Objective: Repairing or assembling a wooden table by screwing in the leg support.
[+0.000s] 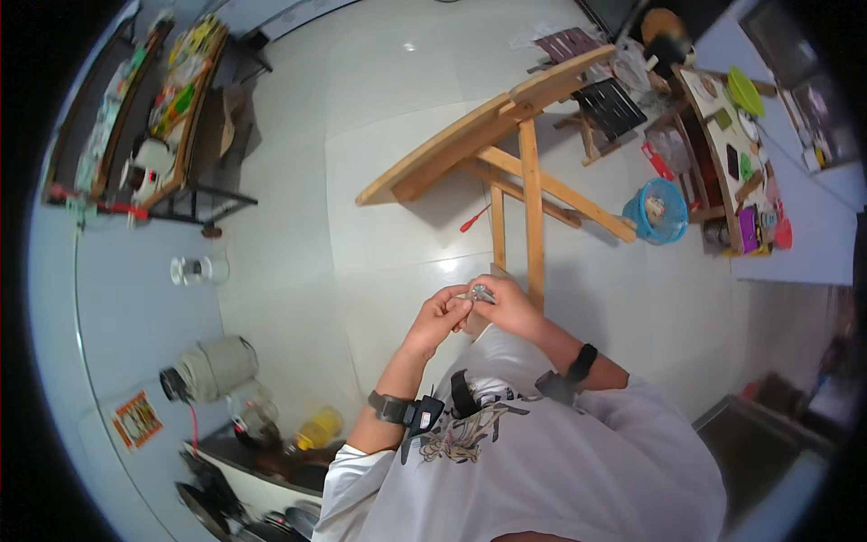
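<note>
Fingertips of the left hand and right hand pinch a small metal part between them. Just beyond stands a tilted wooden frame; a red screwdriver lies on the floor past it, and a blue basket sits to the right.

We stand on a glossy pale tiled floor that throws back soft glare spots. Ahead of us rises a bare light-wood frame of slanted planks and upright legs. A cluttered wooden shelf rack lines the left, a round blue plastic basket sits right, beside a crowded wooden table.
</note>
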{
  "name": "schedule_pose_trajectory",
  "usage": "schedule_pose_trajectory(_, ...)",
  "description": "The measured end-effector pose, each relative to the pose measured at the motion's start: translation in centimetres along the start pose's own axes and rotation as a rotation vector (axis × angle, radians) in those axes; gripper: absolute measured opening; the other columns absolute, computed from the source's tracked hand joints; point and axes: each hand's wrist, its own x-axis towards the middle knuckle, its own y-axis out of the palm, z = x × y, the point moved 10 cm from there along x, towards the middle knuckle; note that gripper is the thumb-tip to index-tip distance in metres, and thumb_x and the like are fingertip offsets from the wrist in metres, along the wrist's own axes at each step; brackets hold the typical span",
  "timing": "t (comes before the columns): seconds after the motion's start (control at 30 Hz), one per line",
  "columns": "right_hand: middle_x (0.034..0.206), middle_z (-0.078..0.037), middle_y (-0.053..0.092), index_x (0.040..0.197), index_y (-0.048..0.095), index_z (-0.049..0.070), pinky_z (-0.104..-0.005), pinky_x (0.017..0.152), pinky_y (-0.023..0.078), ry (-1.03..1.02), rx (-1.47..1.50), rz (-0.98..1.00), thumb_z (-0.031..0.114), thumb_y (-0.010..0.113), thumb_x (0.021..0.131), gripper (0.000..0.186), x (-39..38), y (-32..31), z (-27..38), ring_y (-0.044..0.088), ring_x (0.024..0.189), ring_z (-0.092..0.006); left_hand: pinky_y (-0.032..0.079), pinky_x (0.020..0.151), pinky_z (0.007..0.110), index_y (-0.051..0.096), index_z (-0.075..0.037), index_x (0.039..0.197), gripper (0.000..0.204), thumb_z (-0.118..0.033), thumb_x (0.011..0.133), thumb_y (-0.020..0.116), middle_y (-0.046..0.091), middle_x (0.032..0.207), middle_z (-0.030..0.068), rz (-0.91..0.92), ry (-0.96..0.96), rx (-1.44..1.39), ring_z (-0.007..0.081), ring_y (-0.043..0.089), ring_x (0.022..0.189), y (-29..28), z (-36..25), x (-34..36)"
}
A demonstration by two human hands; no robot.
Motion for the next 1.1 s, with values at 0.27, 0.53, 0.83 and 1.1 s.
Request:
schedule_pose_trajectory(0.27,0.074,-0.014,0.058,0.082,0.056,0.002,-0.0332,0.062,0.044,0.176,0.055,-0.215,0.016,0.062,0.067,0.021,3.7,-6.3,-4.3,0.058,0.069,-0.0254,0.042,0.065,0.021,0.061,-0.002,0.088,0.012,-0.011,0.081,0.058,0.06,0.079,0.0,0.185,0.094,0.482,0.0067,0.05,0.069,1.2,-4.7,10.4)
schedule_pose_trajectory(0.53,0.062,-0.001,0.052,0.075,0.053,0.002,-0.024,0.055,0.039,0.457,0.273,-0.693,0.005,0.061,0.069,0.01,2.6,-12.9,-13.8,0.046,0.058,-0.0085,0.039,0.064,0.018,0.059,-0.005,0.089,0.01,-0.009,0.08,0.058,0.057,0.078,-0.0011,0.222,-0.143,0.262,0.0045,0.048,0.07,1.6,-0.8,19.9)
schedule_pose_trajectory(0.83,0.054,-0.003,0.046,0.073,0.053,0.0,-0.0253,0.049,0.036,0.513,0.127,-0.994,0.008,0.062,0.069,0.012,9.7,-16.9,-21.1,0.041,0.051,-0.0073,0.043,0.056,0.017,0.057,-0.005,0.089,0.011,-0.004,0.08,0.052,0.057,0.074,0.0008,-0.004,-0.403,0.012,0.0062,0.053,0.063,-6.8,9.9,32.2)
schedule_pose_trajectory(1.1,0.073,-0.018,0.057,0.083,0.056,-0.001,-0.0354,0.061,0.045,0.357,-0.086,-0.994,0.01,0.061,0.071,0.017,16.8,-19.2,-30.8,0.056,0.068,-0.0325,0.044,0.06,0.02,0.054,-0.004,0.09,0.011,-0.005,0.08,0.051,0.057,0.079,0.0002,0.062,-0.324,-0.377,0.0093,0.052,0.066,-4.5,14.4,43.7)
